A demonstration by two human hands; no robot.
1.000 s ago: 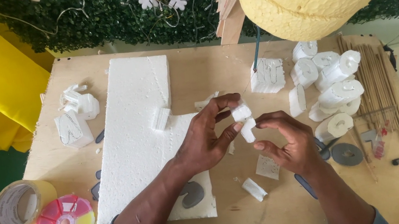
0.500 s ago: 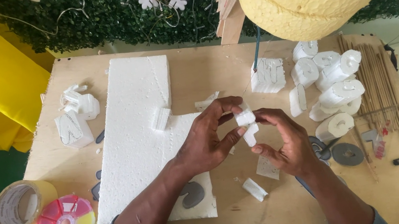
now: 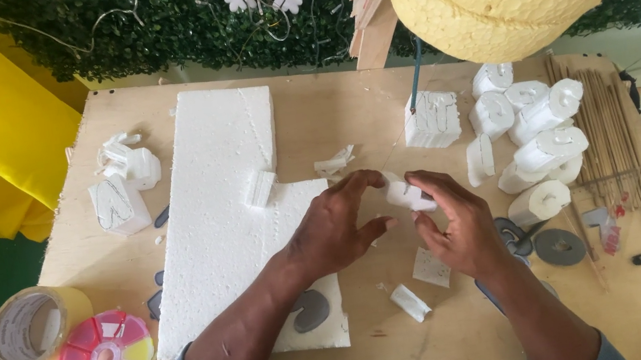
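Foam piece [image 3: 406, 194] pinched between right hand [image 3: 453, 227] and left hand [image 3: 337, 225] fingertips beside slab [image 3: 230, 213]; cut shapes [image 3: 536, 133] stacked right of slab, slab mostly uncut.

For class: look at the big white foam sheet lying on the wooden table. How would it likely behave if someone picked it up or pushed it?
The white foam sheet looks like expanded foam, so probably very light for its size and easy to slide across the wooden table. It lies flat and looks thick, so likely stiff rather than floppy. Cut edges and loose foam scraps nearby suggest it snaps or crumbles easily.
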